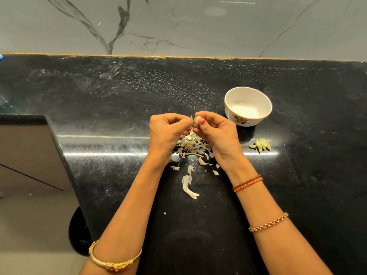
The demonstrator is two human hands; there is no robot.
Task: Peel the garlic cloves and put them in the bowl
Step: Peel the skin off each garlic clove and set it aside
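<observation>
**Peeling at centre frame: clove pinched between both hands**

Holding a small pale garlic clove (198, 119) just above centre frame, the right hand (219, 135) has its fingers and thumb curled round it; a red-painted nail shows just beside the clove. Left hand (167, 133) meets it from the left, fingertips pinched on a thin flap of papery skin (191, 118) at the clove's left edge. Both grips clamped, none apart.

Below the hands, a heap of dry whitish garlic skins (193, 146) lies on the black speckled stone tabletop (111, 100), with loose scraps trailing toward lower centre, the longest a pale curled strip (189, 185).

White ceramic bowl with a floral print (247, 106) stands upright at right of centre, near the right hand, not touching it. What it holds: cannot tell.

Small cluster of peeled yellowish cloves (261, 145) rests on the tabletop below the bowl, apart from it.

Wrists: gold bangle (114, 259) on left forearm; orange and brown thread bands (247, 183) and a beaded chain (268, 222) on right.
</observation>
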